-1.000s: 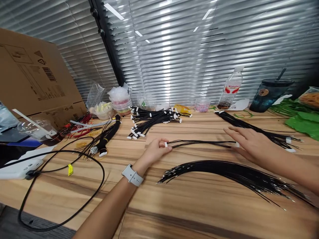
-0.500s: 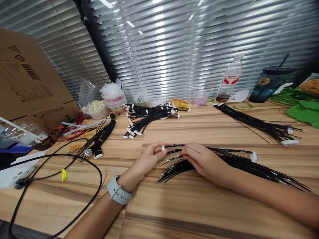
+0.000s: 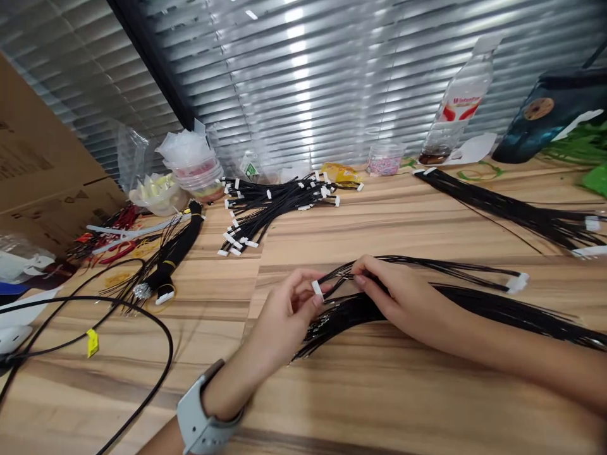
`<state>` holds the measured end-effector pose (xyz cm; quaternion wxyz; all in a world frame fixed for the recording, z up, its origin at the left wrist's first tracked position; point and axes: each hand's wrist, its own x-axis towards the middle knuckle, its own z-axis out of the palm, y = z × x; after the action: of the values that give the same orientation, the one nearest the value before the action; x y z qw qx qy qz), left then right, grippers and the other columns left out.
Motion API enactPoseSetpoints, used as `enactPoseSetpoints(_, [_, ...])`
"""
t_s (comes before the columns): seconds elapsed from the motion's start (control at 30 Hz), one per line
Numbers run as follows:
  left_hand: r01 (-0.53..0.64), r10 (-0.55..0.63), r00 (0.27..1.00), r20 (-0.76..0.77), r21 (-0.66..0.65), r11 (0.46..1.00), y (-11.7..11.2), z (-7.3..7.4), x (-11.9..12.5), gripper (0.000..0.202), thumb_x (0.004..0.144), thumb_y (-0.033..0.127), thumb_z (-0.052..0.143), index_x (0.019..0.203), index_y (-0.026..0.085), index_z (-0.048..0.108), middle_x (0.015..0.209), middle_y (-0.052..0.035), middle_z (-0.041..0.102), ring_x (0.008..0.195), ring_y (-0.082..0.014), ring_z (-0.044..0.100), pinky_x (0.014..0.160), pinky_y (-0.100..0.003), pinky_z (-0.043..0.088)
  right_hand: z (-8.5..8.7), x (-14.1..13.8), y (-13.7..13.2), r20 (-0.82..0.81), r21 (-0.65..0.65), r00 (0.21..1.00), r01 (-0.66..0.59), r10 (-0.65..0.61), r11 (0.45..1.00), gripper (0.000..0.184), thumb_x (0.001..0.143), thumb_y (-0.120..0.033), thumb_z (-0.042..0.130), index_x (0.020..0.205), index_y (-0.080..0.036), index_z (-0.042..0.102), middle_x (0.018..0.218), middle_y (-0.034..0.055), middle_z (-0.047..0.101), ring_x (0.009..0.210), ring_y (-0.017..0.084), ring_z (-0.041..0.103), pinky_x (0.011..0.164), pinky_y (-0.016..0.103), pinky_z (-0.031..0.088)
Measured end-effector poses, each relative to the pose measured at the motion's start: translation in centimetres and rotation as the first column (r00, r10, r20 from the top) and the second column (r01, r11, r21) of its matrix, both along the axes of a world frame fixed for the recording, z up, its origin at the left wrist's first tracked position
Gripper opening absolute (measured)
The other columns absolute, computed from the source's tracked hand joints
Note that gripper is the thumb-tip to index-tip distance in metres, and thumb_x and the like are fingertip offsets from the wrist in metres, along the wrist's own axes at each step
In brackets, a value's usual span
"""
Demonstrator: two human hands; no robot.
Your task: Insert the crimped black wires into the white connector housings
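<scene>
My left hand (image 3: 289,316), with a grey watch on its wrist, pinches a small white connector (image 3: 317,290) that has black wires running out to the right. Just right of it, my right hand (image 3: 403,297) is closed with thumb and fingertips on thin black wires (image 3: 345,275) near that connector. The harness wires arch behind my right hand to another white connector (image 3: 518,282). Beneath my right hand lies a thick bundle of loose black wires (image 3: 351,319), bare metal terminals showing at its left end.
A heap of black harnesses (image 3: 279,205) with white connectors lies behind. Another bundle (image 3: 512,208) rests at right. A tied bundle (image 3: 175,253) and a looping black cable (image 3: 165,366) are on the left. A bottle (image 3: 458,104), tumbler (image 3: 535,114) and bead jar (image 3: 384,159) stand by the blinds.
The view has moved closer and tilted. My right fingertips have shifted from the wire bundle to wires close beside the connector in my left hand. The harness's far connector stands farther from the loose bundle.
</scene>
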<state>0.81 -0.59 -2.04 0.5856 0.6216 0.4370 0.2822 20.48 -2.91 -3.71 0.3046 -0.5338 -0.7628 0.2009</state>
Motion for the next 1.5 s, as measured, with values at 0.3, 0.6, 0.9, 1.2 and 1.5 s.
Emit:
enactPoseSetpoints(0.3, [0.033,-0.019,0.991,-0.129,0.113,0.993,-0.8,-0.3,-0.1,0.018,0.085,0.022,0.052,0.103,0.021,0.049,0.079,-0.0002,0.059,0.067,-0.0114,0.050,0.059,-0.023,0.036,-0.6,0.0,-0.9,-0.045,0.073,0.998,-0.035,0.038,0.997,0.013,0.087,-0.012,0.043,0.081,-0.018,0.053,0.076,0.0006,0.057,0.068,0.012,0.053,0.062,0.024,0.041])
enactPoseSetpoints(0.6, [0.066,-0.051,0.988,-0.146,0.102,0.993,-1.4,-0.1,0.4,0.013,0.087,0.021,0.050,0.100,0.023,0.050,0.079,0.0024,0.059,0.068,-0.0093,0.049,0.060,-0.020,0.035,-0.6,-0.4,-1.3,-0.013,0.099,0.998,-0.057,0.059,0.993,0.012,0.086,-0.015,0.046,0.079,-0.016,0.055,0.074,0.0027,0.058,0.066,0.014,0.052,0.060,0.025,0.041])
enactPoseSetpoints(0.9, [0.058,-0.049,0.986,-0.161,0.056,0.997,-1.2,-0.1,0.6,0.014,0.085,0.023,0.053,0.099,0.022,0.050,0.073,0.0027,0.054,0.065,-0.0091,0.045,0.056,-0.020,0.034,-1.0,-0.4,-1.2,-0.009,0.124,0.997,-0.073,0.074,0.990,0.013,0.086,-0.014,0.046,0.079,-0.014,0.057,0.073,0.0031,0.060,0.067,0.014,0.054,0.062,0.025,0.041])
enactPoseSetpoints(1.2, [0.069,-0.053,0.978,-0.201,0.073,0.995,-1.3,0.2,0.5,0.016,0.086,0.026,0.052,0.101,0.022,0.049,0.074,0.0022,0.054,0.062,-0.0100,0.045,0.056,-0.021,0.035,-0.7,-0.4,-1.3,-0.012,0.121,0.993,-0.115,0.118,0.986,0.013,0.085,-0.014,0.045,0.080,-0.014,0.057,0.075,0.0040,0.060,0.067,0.013,0.054,0.060,0.024,0.041])
enactPoseSetpoints(1.5, [0.122,-0.078,0.960,-0.269,0.151,0.981,-1.3,-0.1,0.3,0.016,0.087,0.026,0.051,0.103,0.023,0.049,0.081,-0.0002,0.061,0.070,-0.0120,0.050,0.060,-0.023,0.037,-0.6,-0.4,-1.3,0.030,0.137,0.992,-0.124,0.121,0.983,0.014,0.084,-0.013,0.045,0.080,-0.013,0.059,0.075,0.0053,0.061,0.066,0.014,0.054,0.060,0.024,0.041])
